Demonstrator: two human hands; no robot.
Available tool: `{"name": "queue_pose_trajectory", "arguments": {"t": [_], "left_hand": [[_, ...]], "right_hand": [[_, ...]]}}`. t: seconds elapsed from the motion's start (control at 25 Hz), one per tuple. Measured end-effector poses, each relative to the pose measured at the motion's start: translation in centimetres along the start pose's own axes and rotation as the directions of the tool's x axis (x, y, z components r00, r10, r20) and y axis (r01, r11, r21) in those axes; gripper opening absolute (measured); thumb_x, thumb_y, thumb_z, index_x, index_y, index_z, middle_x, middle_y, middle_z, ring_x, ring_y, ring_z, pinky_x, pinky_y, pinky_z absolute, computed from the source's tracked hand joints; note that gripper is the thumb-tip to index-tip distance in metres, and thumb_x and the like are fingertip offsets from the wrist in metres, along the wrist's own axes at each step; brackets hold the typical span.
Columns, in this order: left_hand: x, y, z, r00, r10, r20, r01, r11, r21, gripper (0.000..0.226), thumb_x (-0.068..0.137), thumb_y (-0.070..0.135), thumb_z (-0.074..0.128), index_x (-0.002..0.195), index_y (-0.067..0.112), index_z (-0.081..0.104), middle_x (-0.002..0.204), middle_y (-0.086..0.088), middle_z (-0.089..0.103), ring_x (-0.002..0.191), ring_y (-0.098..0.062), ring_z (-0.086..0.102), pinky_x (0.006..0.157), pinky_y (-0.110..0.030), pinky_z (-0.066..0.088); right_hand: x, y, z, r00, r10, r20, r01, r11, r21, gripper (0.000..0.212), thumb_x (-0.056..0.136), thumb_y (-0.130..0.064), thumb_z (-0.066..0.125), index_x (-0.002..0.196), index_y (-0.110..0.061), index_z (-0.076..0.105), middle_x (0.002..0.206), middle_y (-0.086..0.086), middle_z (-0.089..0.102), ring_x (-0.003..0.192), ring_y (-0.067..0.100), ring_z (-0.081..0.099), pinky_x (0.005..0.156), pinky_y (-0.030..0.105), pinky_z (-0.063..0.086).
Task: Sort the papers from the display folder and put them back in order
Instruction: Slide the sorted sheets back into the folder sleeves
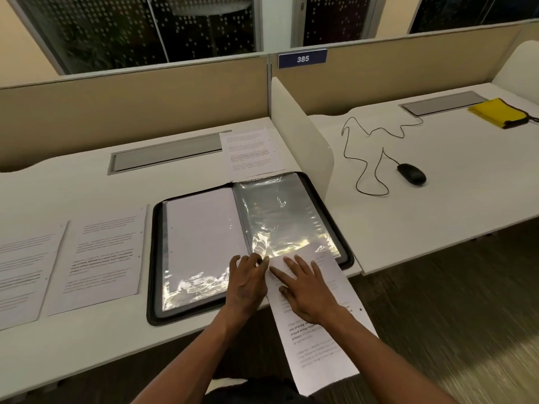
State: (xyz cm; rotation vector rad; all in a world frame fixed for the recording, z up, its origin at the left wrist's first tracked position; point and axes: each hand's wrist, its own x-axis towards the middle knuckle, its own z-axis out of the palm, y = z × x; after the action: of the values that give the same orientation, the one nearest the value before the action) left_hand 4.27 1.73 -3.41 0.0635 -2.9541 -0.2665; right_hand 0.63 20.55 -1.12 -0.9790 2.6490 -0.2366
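Our left hand (248,282) has its grip pinched on the bottom edge of the folder's right-hand clear sleeve (284,217), thumb and fingertips curled at the sleeve's mouth just beside the spine. Our right hand (306,293) lies flat with straight, spread fingers, released and pressing down on a printed sheet (318,339), so that hand grasps nothing. The sheet's top edge sits at the sleeve's opening, directly between the two hands, while most of its length hangs past the bench (87,345) edge toward us, over the floor.

The folder (250,243) lies open and flat on the bench, black zip border all round. Its left sleeve holds a pale page. Left of the folder two more printed pages (106,258) lie side by side, the outer one cut off by the picture's edge. Another page (252,151) lies beyond the folder's top, touching its far edge.

Past a white divider, a black mouse (411,174) with a looping cord and a yellow cloth (500,112) sit well apart on the neighbouring bench.

Glare on the plastic hides whether the sheet's tip is already inside the sleeve. The print on every page is too blurred to read.
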Motion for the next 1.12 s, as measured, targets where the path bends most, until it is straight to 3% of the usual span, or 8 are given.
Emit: {"name": "queue_pose_trajectory", "arguments": {"t": [0.2,0.48,0.6,0.76,0.88,1.0,1.04,1.12], "left_hand": [[-0.6,-0.3,-1.1,0.996,0.042,-0.083,-0.042,0.999,0.001,0.038,0.069,0.026,0.084,0.105,0.021,0.071,0.1,-0.002,0.067,0.084,-0.022,0.064,0.092,-0.045,0.046],[-1.0,0.1,-0.8,0.963,0.139,-0.229,-0.16,0.984,-0.073,0.03,0.07,0.008,0.071,0.097,0.02,0.071,0.105,-0.003,0.066,0.082,-0.023,0.063,0.089,-0.041,0.041],[-1.3,-0.2,-0.2,0.968,0.147,-0.202,-0.167,0.982,-0.085,0.04,0.068,0.012,0.078,0.107,0.021,0.072,0.112,-0.003,0.068,0.089,-0.024,0.064,0.093,-0.044,0.043],[-1.7,-0.6,0.1,0.971,0.199,-0.136,-0.21,0.975,-0.073,0.05,0.062,0.026,0.089,0.108,0.018,0.071,0.111,-0.006,0.069,0.093,-0.025,0.067,0.094,-0.052,0.049],[-1.5,-0.3,0.2,0.967,0.206,-0.147,-0.214,0.976,-0.046,0.048,0.063,0.023,0.09,0.107,0.016,0.072,0.109,-0.006,0.07,0.092,-0.026,0.067,0.091,-0.052,0.05],[-1.4,-0.1,0.3,0.959,0.212,-0.186,-0.228,0.971,-0.066,0.036,0.069,0.02,0.086,0.102,0.017,0.072,0.106,-0.005,0.071,0.092,-0.025,0.067,0.09,-0.053,0.051],[-1.4,0.0,0.4,0.959,0.213,-0.184,-0.23,0.97,-0.073,0.033,0.071,0.02,0.084,0.101,0.018,0.071,0.105,-0.004,0.071,0.093,-0.025,0.066,0.09,-0.054,0.051],[-1.4,0.0,0.5,0.968,0.198,-0.157,-0.214,0.973,-0.093,0.03,0.073,0.018,0.081,0.1,0.019,0.069,0.102,-0.001,0.07,0.093,-0.023,0.065,0.09,-0.054,0.05]], "right_hand": [[1.2,-0.4,-0.2,0.999,0.018,0.032,-0.015,0.995,-0.094,0.063,0.089,-0.065,-0.006,0.152,-0.056,-0.005,0.166,0.012,0.009,0.152,0.039,0.004,0.119,0.065,0.006],[2.6,-2.0,-1.0,1.0,0.023,0.005,-0.022,0.992,-0.127,0.073,0.087,-0.059,-0.004,0.15,-0.04,0.03,0.164,0.014,0.021,0.15,0.041,0.016,0.116,0.063,0.013],[2.6,-1.3,-0.5,0.997,0.021,-0.072,-0.024,0.999,-0.041,0.067,0.096,-0.063,0.003,0.155,-0.039,0.025,0.164,0.011,0.023,0.152,0.036,0.018,0.118,0.057,0.021],[1.6,0.3,0.0,0.945,0.13,-0.299,-0.083,0.983,0.166,0.051,0.101,-0.044,0.033,0.132,-0.016,0.062,0.148,0.011,0.049,0.14,0.028,0.042,0.11,0.05,0.044],[1.0,1.9,0.5,0.947,0.149,-0.285,-0.145,0.989,0.034,0.052,0.098,-0.042,0.033,0.133,-0.017,0.061,0.146,0.011,0.052,0.145,0.032,0.036,0.119,0.057,0.027],[0.8,2.6,0.9,0.969,0.129,-0.209,-0.115,0.99,0.08,0.067,0.099,-0.052,0.017,0.155,-0.02,0.033,0.165,0.006,0.023,0.155,0.026,0.011,0.125,0.044,0.007],[0.8,2.7,0.8,0.969,0.141,-0.202,-0.118,0.986,0.12,0.068,0.099,-0.052,0.017,0.156,-0.018,0.031,0.166,0.005,0.02,0.155,0.024,0.011,0.125,0.041,0.007],[0.2,2.5,0.8,0.948,0.161,-0.274,-0.125,0.982,0.145,0.06,0.1,-0.049,0.03,0.146,-0.014,0.047,0.157,0.01,0.039,0.148,0.027,0.031,0.123,0.045,0.026]]}}
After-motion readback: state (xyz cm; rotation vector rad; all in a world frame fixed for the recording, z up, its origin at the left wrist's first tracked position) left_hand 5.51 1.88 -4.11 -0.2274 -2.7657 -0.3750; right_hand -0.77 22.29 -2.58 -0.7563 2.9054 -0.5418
